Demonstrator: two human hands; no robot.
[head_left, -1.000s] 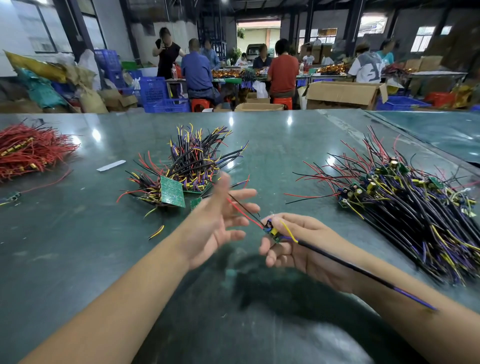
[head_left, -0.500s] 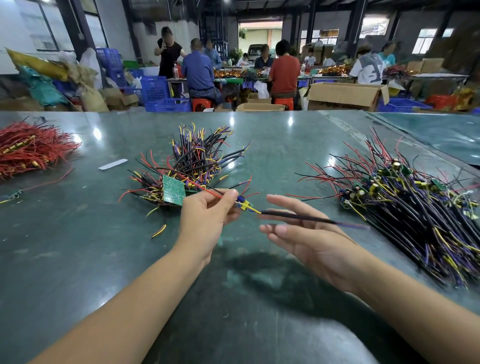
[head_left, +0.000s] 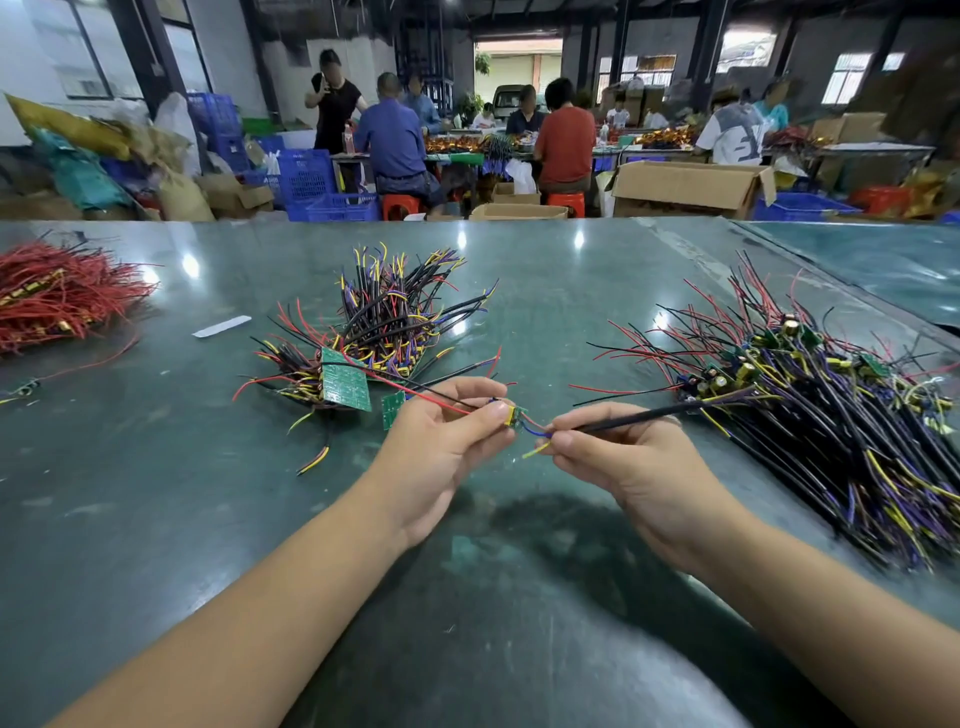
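My left hand (head_left: 441, 441) pinches a small green circuit board (head_left: 514, 418) above the green table (head_left: 156, 519). Red and black leads run from the board back toward the left over my fingers. My right hand (head_left: 634, 467) pinches the near end of a black sleeved cable (head_left: 639, 415) that hangs from the same board. Short blue and yellow wire ends show between the two hands. The cable's far end reaches right toward the big pile.
A pile of wired boards (head_left: 379, 338) lies just beyond my left hand, and a larger pile (head_left: 831, 410) spreads at the right. Red wires (head_left: 57, 296) are heaped at the far left. A white strip (head_left: 222, 326) lies on the table. People sit at benches behind.
My left hand took the board from my right hand and now pinches it. My right hand opened, then closed on the black cable near the board. Both hands rose slightly away from me.
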